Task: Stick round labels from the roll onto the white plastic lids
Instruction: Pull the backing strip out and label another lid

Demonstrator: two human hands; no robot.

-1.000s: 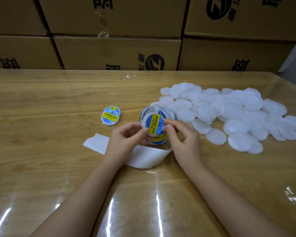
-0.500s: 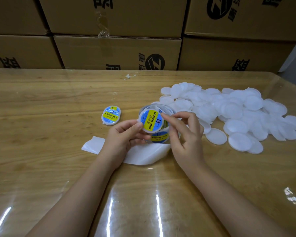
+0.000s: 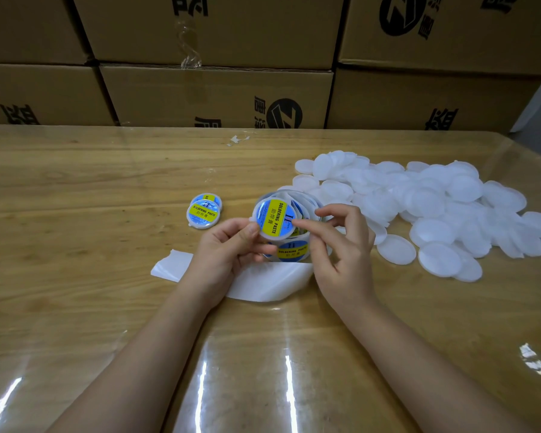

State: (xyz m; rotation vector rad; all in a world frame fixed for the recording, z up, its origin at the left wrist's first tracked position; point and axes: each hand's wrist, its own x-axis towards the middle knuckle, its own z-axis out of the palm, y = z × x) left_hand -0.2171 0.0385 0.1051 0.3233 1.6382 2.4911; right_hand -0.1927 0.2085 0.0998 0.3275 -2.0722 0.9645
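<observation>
My left hand (image 3: 224, 248) pinches a white lid (image 3: 275, 217) that carries a blue and yellow round label, tilted up toward me above the table. My right hand (image 3: 341, 248) is beside it, its index fingertip touching the lid's right edge, the other fingers loosely curled. Behind and under the lid stands the label roll (image 3: 294, 250), with one label facing me and its white backing strip (image 3: 263, 284) trailing left under my hands. Two labelled lids (image 3: 203, 212) lie stacked to the left. A heap of plain white lids (image 3: 419, 201) covers the table on the right.
The wooden table (image 3: 75, 245) has a glossy clear cover. Stacked cardboard boxes (image 3: 216, 98) form a wall along its far edge. A small scrap of clear film (image 3: 238, 140) lies near the back of the table.
The labelled lid has been lifted and turned to face me more squarely. My right hand has eased back from pressing the label, leaving its index fingertip at the lid's edge.
</observation>
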